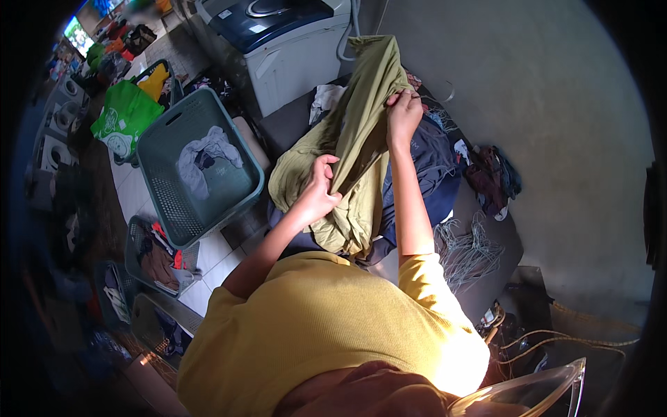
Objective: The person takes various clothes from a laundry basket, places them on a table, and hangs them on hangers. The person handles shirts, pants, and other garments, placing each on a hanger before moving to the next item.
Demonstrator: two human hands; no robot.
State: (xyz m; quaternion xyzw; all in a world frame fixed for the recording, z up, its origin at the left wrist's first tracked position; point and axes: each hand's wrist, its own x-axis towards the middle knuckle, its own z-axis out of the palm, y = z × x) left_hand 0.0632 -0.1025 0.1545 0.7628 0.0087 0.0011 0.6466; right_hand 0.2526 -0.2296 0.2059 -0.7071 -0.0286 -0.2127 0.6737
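An olive-green cloth garment (359,104) is stretched between my two hands above a dark padded surface (292,117). My right hand (405,108) pinches its upper right edge. Lower down and to the left, my left hand (322,190) holds another edge between thumb and fingers. The rest of the garment hangs in folds towards my body. Beneath and to the right of it lie dark blue clothes (430,161). A white cloth (327,100) lies behind the garment, on its left.
A plastic basket (256,174) holding a pale grey cloth (187,167) stands at left. Further baskets of clothes and a green bag (127,112) surround it. A washing machine (297,62) stands ahead. Loose strings (471,255) and dark clothes (487,180) lie at right, by the wall.
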